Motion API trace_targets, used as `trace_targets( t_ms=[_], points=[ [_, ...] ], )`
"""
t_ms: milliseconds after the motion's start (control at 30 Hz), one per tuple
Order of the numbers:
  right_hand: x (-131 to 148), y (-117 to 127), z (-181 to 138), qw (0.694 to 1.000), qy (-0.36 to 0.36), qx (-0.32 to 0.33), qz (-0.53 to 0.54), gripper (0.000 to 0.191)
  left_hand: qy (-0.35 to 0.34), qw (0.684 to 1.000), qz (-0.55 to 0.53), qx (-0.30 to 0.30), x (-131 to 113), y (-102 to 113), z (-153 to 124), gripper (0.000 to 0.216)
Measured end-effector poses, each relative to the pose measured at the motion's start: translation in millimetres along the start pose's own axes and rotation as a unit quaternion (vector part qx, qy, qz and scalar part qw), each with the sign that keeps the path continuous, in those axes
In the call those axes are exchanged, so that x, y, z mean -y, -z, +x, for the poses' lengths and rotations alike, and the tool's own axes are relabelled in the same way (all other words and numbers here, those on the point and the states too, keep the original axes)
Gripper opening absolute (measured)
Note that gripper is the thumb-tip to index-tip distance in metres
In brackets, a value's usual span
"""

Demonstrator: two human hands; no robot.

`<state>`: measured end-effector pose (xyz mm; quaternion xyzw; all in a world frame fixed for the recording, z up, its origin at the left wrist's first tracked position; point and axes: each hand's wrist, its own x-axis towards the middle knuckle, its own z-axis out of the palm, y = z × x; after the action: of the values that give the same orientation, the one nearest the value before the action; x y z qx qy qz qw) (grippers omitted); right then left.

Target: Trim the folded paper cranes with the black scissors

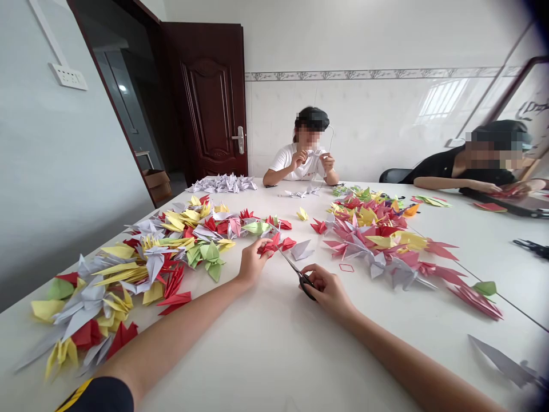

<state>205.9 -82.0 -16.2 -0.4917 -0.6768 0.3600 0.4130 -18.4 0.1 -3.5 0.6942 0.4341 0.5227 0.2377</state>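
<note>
The left hand (252,262) pinches a red folded paper piece (270,245) over the middle of the counter (274,349), apparently to steady it. The right hand (328,289) grips the scissors (294,267) by the black handles, aiming the blades far-left toward that piece. Folded-paper piles (124,273) flank both hands, presumably for reach.

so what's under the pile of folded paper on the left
White tabletop shows along the edges of the pile of folded paper. Directly beneath, the view is covered by the paper itself, so anything hidden can't be seen.
</note>
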Motion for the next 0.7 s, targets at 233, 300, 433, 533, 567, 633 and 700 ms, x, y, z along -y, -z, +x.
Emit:
trace_targets(
  t_ms=[233, 300, 433, 533, 567, 633, 700],
  points=[
    [1.1, 0.9, 0.3, 1.0, -0.012, 0.004, 0.004, 0.024, 0.005, 1.0, 0.013, 0.002, -1.2, -0.2, -1.2, 0.028],
    [1.7, 1.1, 0.5, 1.0, -0.017, 0.003, 0.009, 0.024, 0.005, 1.0, 0.01, 0.001, -1.2, -0.2, -1.4, 0.028],
    [1.9, 0.9, 0.0, 1.0, -0.011, -0.005, 0.011, 0.025, -0.008, 1.0, 0.017, 0.002, -0.9, -0.3, -1.0, 0.026],
    [1.8, 0.5, 0.4, 1.0, -0.011, -0.006, 0.002, 0.025, -0.021, 0.999, 0.026, 0.002, 0.1, -0.8, 0.2, 0.027],
    [1.8, 0.5, 0.8, 1.0, -0.012, -0.005, -0.002, 0.025, -0.025, 0.999, 0.028, 0.0, 0.5, -1.1, 0.6, 0.027],
    [1.6, 0.5, 1.4, 1.0, -0.013, -0.005, -0.005, 0.024, -0.031, 0.999, 0.028, -0.005, 1.3, -1.4, 1.5, 0.028],
    [1.2, 0.9, 1.7, 1.0, -0.009, -0.018, 0.006, 0.025, -0.029, 0.999, 0.018, -0.007, 2.3, -1.3, 2.0, 0.026]
  ],
)
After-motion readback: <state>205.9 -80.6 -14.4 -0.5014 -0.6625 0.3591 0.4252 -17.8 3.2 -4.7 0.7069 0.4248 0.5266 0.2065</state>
